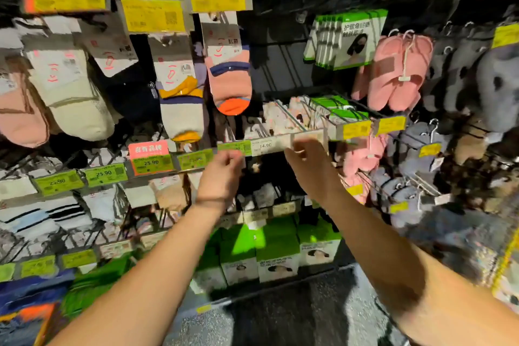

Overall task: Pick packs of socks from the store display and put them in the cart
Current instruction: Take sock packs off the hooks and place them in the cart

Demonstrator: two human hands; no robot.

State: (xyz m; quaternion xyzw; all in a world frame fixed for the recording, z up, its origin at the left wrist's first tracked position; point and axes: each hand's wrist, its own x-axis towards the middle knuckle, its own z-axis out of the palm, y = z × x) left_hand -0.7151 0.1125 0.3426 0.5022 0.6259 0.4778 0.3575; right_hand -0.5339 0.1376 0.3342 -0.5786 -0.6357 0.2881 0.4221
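Note:
Packs of socks hang on hooks across the display. A pink and orange pack [229,64] and a white, yellow and purple pack [179,87] hang above my hands. Pale pink and white packs [280,118] sit on hooks behind a white 14.90 price label [265,145]. My left hand [222,174] is raised just below the green price tags, its fingers curled forward; motion blur hides whether it holds anything. My right hand [311,166] reaches up with fingers extended to the label rail right of the 14.90 label. No cart is in view.
Cream socks [70,93] hang at left, pink slippers [396,73] and grey slippers [455,70] at right. Green mask boxes [345,42] hang at upper right and more boxes [278,255] stand on the low shelf. Wire hooks with price tags jut forward. Dark floor lies below.

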